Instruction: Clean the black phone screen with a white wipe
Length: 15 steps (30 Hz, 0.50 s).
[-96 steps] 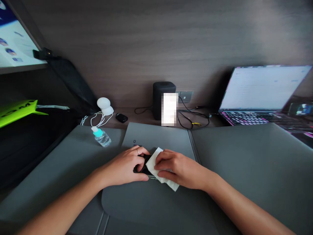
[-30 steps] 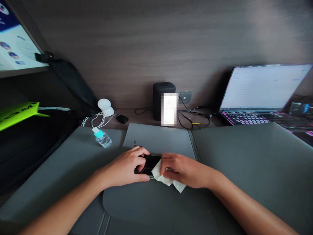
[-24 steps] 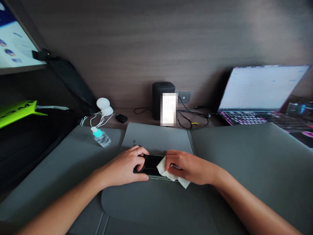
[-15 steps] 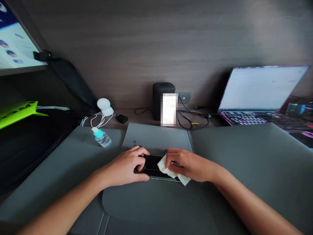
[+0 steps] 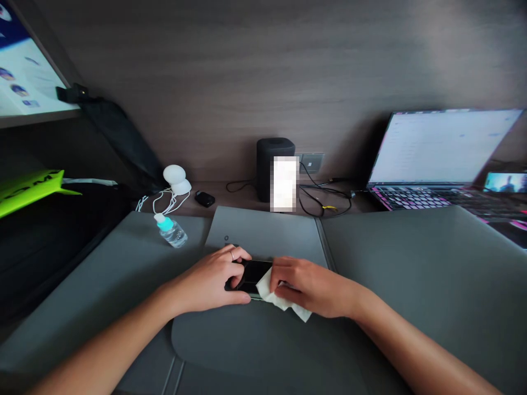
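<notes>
Phone [image 5: 255, 271] lies flat on the grey mat [image 5: 263, 340], dark screen up, right end hidden. Left hand [image 5: 216, 277] has its fingers partly spread, holding the phone's opposite edges. Right hand [image 5: 304, 286] has its fingers closed on a white cloth [image 5: 283, 302], which overlaps the phone. Clear bottle [image 5: 175, 236] stands apart, beyond the left hand.
</notes>
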Each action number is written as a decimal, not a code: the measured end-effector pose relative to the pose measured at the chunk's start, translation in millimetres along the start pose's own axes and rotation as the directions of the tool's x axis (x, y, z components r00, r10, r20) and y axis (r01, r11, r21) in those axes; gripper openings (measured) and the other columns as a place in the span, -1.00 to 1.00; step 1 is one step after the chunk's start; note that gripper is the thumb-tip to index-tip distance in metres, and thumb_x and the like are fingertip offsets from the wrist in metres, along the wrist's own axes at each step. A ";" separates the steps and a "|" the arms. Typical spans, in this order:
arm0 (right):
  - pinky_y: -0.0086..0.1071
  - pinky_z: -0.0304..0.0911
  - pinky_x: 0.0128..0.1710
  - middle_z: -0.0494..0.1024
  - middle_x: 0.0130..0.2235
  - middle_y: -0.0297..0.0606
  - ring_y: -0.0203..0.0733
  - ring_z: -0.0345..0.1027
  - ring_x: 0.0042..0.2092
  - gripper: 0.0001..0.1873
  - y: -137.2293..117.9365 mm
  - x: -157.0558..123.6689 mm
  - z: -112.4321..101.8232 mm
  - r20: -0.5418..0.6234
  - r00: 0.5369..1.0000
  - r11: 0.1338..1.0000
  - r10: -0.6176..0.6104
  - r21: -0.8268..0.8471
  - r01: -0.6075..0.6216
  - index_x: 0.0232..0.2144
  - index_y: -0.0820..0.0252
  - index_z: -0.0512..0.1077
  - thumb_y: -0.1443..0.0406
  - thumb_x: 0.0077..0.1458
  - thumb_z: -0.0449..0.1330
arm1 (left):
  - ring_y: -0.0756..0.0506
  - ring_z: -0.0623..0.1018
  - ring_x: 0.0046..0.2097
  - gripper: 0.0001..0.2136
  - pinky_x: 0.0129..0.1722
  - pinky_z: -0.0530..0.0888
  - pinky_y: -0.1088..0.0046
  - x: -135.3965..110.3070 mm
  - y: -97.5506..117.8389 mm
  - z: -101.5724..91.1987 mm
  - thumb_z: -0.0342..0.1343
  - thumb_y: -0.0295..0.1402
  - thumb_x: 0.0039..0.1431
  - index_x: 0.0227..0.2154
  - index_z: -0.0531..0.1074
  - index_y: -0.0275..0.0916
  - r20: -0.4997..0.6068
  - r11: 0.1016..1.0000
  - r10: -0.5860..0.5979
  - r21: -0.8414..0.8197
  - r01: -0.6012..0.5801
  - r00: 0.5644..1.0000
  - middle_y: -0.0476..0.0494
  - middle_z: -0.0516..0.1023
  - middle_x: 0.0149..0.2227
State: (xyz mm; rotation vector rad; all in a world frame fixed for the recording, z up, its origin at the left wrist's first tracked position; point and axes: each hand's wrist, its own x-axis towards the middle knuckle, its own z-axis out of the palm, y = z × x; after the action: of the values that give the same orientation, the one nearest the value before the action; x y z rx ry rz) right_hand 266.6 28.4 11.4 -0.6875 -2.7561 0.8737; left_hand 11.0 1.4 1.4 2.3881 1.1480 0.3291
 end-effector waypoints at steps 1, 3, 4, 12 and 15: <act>-0.35 0.26 -0.18 0.43 -0.24 -0.21 -0.21 0.33 -0.18 -0.85 0.3 0.9 0.6 -0.011 1.000 1.000 -0.013 0.002 0.013 -0.28 0.24 0.44 0.47 0.22 0.08 | -0.20 0.42 0.06 -0.68 -0.05 0.42 0.23 0.1 -0.1 0.1 0.32 -0.29 0.05 -0.58 0.25 -0.21 -0.001 1.000 -0.001 -0.002 0.001 1.000 -0.05 0.41 0.06; -0.37 0.26 -0.20 0.43 -0.26 -0.21 -0.22 0.33 -0.20 -0.85 1.7 2.4 0.7 -0.051 0.999 1.000 -0.008 -0.003 0.007 -0.31 0.24 0.43 0.46 0.23 0.07 | -0.21 0.41 0.07 -0.69 -0.04 0.42 0.23 0.5 -0.7 0.5 0.32 -0.28 0.05 -0.58 0.27 -0.21 -0.006 1.000 -0.001 -0.005 0.001 1.000 -0.07 0.41 0.07; -0.37 0.26 -0.21 0.43 -0.27 -0.22 -0.22 0.33 -0.21 -0.84 2.4 2.5 0.1 -0.069 0.998 1.000 0.010 -0.008 -0.010 -0.32 0.25 0.43 0.46 0.24 0.06 | -0.22 0.40 0.08 -0.70 -0.04 0.42 0.22 0.8 -1.1 0.6 0.31 -0.28 0.05 -0.58 0.28 -0.20 -0.008 1.000 0.001 -0.006 -0.001 1.000 -0.07 0.40 0.07; -0.40 0.25 -0.20 0.44 -0.27 -0.23 -0.25 0.34 -0.22 -0.84 -5.0 4.6 4.2 -0.041 0.999 1.000 -0.016 -0.009 0.015 -0.31 0.24 0.47 0.46 0.23 0.09 | -0.22 0.43 0.05 -0.70 -0.04 0.42 0.22 1.7 -2.6 0.4 0.34 -0.29 0.02 -0.58 0.29 -0.21 -0.022 0.999 0.032 0.002 -0.032 0.999 -0.08 0.43 0.05; -0.40 0.26 -0.23 0.43 -0.27 -0.23 -0.25 0.34 -0.24 -0.85 -2.3 6.5 5.2 -0.078 0.996 0.999 0.041 -0.023 -0.043 -0.31 0.24 0.46 0.46 0.22 0.09 | -0.22 0.42 0.07 -0.70 -0.02 0.41 0.22 1.9 -2.4 -0.1 0.32 -0.28 0.05 -0.57 0.28 -0.21 -0.011 1.000 0.015 0.016 -0.015 1.000 -0.09 0.43 0.06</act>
State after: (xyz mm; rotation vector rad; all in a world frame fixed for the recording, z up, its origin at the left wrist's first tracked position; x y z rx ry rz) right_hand 258.5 27.2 8.7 -0.7701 -2.6974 0.8047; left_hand 10.5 4.2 0.3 2.4131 1.1421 0.3397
